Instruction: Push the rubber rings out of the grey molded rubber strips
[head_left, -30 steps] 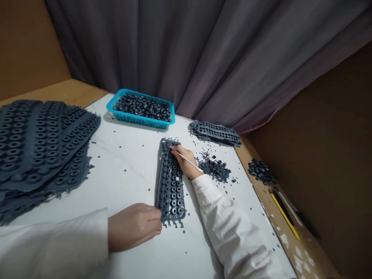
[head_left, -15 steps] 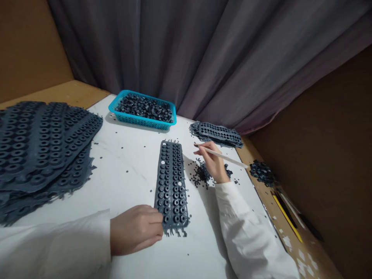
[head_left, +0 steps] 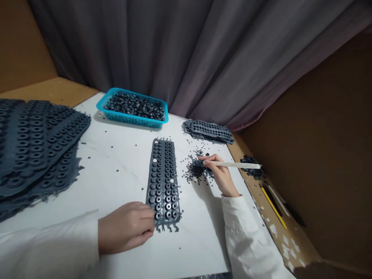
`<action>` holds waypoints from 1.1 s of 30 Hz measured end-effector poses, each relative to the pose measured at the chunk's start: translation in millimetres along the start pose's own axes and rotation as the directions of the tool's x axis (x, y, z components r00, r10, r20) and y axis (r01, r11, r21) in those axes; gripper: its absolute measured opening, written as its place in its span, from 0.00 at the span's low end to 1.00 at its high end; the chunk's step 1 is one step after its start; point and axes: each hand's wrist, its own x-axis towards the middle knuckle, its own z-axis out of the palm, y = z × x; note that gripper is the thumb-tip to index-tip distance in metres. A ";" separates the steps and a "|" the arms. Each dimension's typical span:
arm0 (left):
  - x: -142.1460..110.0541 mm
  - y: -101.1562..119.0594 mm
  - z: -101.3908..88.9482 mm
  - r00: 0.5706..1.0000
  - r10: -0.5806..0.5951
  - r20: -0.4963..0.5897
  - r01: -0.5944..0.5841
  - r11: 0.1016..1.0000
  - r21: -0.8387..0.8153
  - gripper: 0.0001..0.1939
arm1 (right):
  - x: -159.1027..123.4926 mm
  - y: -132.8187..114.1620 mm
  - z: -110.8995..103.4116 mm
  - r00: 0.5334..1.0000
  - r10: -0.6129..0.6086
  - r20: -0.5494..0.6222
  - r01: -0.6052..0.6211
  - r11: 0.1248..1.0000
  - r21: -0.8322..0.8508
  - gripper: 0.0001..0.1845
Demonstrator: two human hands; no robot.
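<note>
A dark grey rubber sheet (head_left: 162,174) with rows of ring-shaped studs lies lengthwise on the white tabletop. White shows through a few of its holes. My left hand (head_left: 128,226) is closed at the sheet's near left corner, its fingertips partly hidden. My right hand (head_left: 222,176) is closed around a slim white stick (head_left: 236,165), which points out to the right. Under and beside those right fingers is a pile of tiny black discs (head_left: 196,167), with loose ones scattered around it. I cannot make out whether a disc is at the fingertips.
A blue basket (head_left: 132,120) full of small black rubber parts stands at the back. Studded sheets (head_left: 37,147) are stacked on the left. Perforated strips (head_left: 207,131) lie at the back right. Beyond the right edge are black scraps (head_left: 251,167) and a yellow-handled tool (head_left: 273,205).
My right hand has moved from beside the perforated strips down to the disc pile, and the white stick lies more level. My left hand stays at the sheet's corner. The whole view has shifted slightly.
</note>
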 end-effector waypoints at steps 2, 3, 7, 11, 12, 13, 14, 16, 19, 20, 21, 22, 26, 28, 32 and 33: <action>-0.3 0.0 -0.4 1.000 -0.002 0.003 0.002 1.000 -0.005 0.09 | 1.1 9.8 -0.7 0.997 -0.050 -0.059 0.050 0.999 0.006 0.09; -0.4 0.1 -0.6 1.000 -0.001 0.002 0.001 1.000 -0.007 0.08 | 1.9 14.6 -0.4 0.993 -0.071 -0.090 0.073 0.997 0.019 0.09; 0.1 0.7 -1.6 1.000 0.005 -0.007 -0.005 1.000 -0.008 0.08 | 4.4 26.8 4.4 0.985 -0.088 -0.148 0.109 0.984 0.142 0.06; 1.7 1.0 -2.4 1.000 0.003 -0.016 -0.003 1.000 -0.005 0.09 | 2.9 27.7 9.2 0.979 -0.105 -0.176 0.138 0.973 0.184 0.05; 2.1 1.1 -2.5 1.000 0.000 -0.017 0.000 1.000 -0.007 0.09 | 2.1 27.5 9.6 0.978 -0.106 -0.181 0.137 0.976 0.169 0.05; 2.4 1.2 -2.5 1.000 -0.003 -0.015 0.003 1.000 -0.008 0.09 | 1.4 27.5 9.7 0.978 -0.105 -0.181 0.132 0.981 0.144 0.06; 2.6 1.3 -2.4 1.000 -0.005 -0.016 0.004 1.000 -0.010 0.09 | 0.8 27.8 9.3 0.979 -0.104 -0.173 0.124 0.986 0.114 0.06; 2.6 1.6 -1.9 1.000 -0.009 -0.014 0.009 1.000 -0.014 0.09 | 0.1 29.7 7.9 0.983 -0.103 -0.155 0.112 0.992 0.050 0.09; 2.0 1.8 -1.2 1.000 -0.020 -0.009 0.020 1.000 -0.020 0.09 | 0.4 34.4 5.2 0.983 -0.110 -0.150 0.113 0.993 0.014 0.13; 1.8 1.8 -1.1 1.000 -0.022 -0.008 0.021 1.000 -0.019 0.09 | 0.7 36.1 4.5 0.981 -0.113 -0.155 0.118 0.993 0.020 0.13; 1.6 1.7 -1.1 1.000 -0.021 -0.006 0.021 1.000 -0.018 0.09 | 1.0 37.6 3.7 0.979 -0.123 -0.162 0.128 0.991 0.024 0.13; 1.4 1.6 -1.2 1.000 -0.018 -0.009 0.018 1.000 -0.017 0.09 | 1.2 38.9 2.8 0.975 -0.142 -0.172 0.147 0.989 0.017 0.13; 1.1 1.1 -1.6 1.000 -0.016 -0.001 0.016 1.000 -0.025 0.09 | 0.5 40.4 -3.3 0.955 -0.213 -0.205 0.177 0.968 -0.177 0.17; 1.2 0.8 -1.6 1.000 -0.017 0.003 0.017 0.999 -0.028 0.09 | -0.9 39.3 -7.6 0.963 -0.177 -0.205 0.124 0.961 -0.249 0.16; 2.0 0.5 -2.2 1.000 -0.022 0.004 0.022 0.999 -0.028 0.09 | -3.9 37.5 -12.7 0.960 -0.123 -0.253 0.048 0.958 -0.281 0.12; 2.2 0.5 -2.5 1.000 -0.021 0.000 0.021 0.999 -0.028 0.09 | -4.4 37.4 -12.5 0.959 -0.129 -0.254 0.045 0.949 -0.311 0.12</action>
